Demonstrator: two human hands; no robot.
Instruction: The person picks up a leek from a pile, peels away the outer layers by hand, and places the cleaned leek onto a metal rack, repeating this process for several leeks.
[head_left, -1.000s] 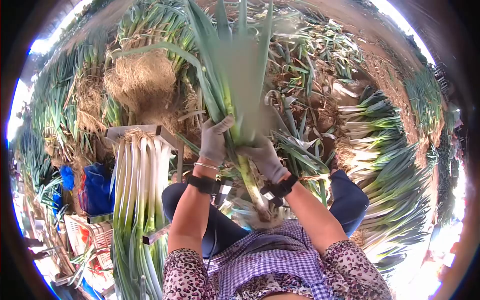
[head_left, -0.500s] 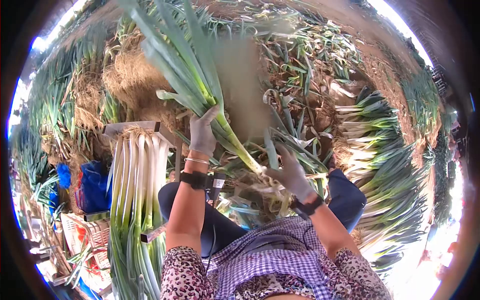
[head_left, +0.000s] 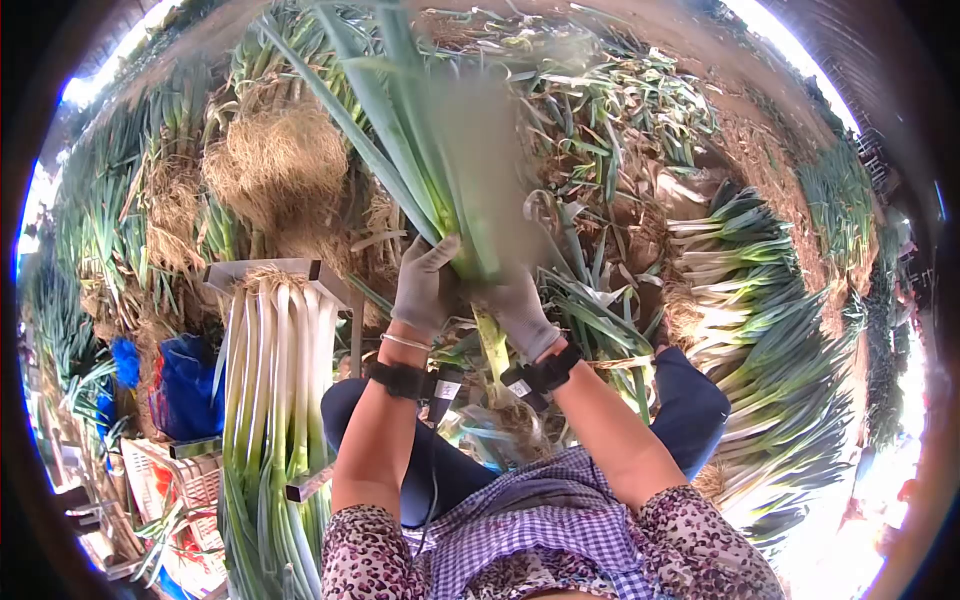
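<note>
In front of me I hold a large leek (head_left: 432,190) upright, its green leaves fanning away from me and its pale lower stalk pointing at my lap. My gloved left hand (head_left: 425,283) is closed around the stalk where the leaves begin. Against the stalk's right side is my gloved right hand (head_left: 517,312), its fingers curled in and partly hidden by a blurred smudge in the view. To the left, a bundle of white-stemmed leeks (head_left: 278,365) lies in a metal rack (head_left: 222,277), roots at the far end.
On the right lies a long row of leeks (head_left: 745,350). Loose trimmed leaves (head_left: 640,100) cover the ground ahead. Rooted leek bundles (head_left: 275,150) stand at the far left. A blue bag (head_left: 185,390) and a woven basket (head_left: 150,480) sit beside the rack.
My right hand has moved left and up from the root end to the stalk beside my left hand. The leek has swung more upright. My left hand has shifted slightly right and nearer.
</note>
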